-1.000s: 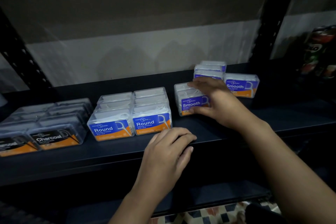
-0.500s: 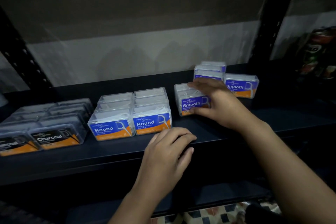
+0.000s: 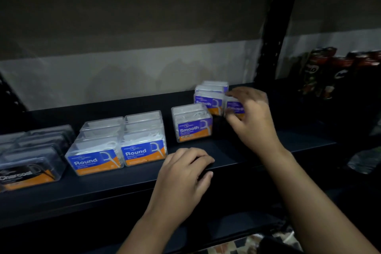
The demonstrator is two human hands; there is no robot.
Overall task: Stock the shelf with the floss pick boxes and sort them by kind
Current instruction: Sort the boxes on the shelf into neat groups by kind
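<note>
Sorting's nearly done: right hand (image 3: 250, 117) grips a far clear plastic blue-label Smooth box (image 3: 235, 107), left hand (image 3: 183, 173) w/ curled fingers rests empty on dark shelf (image 3: 237, 150).

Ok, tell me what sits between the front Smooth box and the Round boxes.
Nothing: in the head view only bare shelf separates the front Smooth box from the Round boxes.

Clear plastic floss pick boxes (image 3: 192, 122) with blue-and-orange "Smooth" and "Round" (image 3: 144, 148) labels; smoky clear boxes (image 3: 28, 169) labelled black and orange, "Charcoal". Matte black metal shelf (image 3: 237, 150). Checkered floor tiles (image 3: 243, 246) below.
</note>
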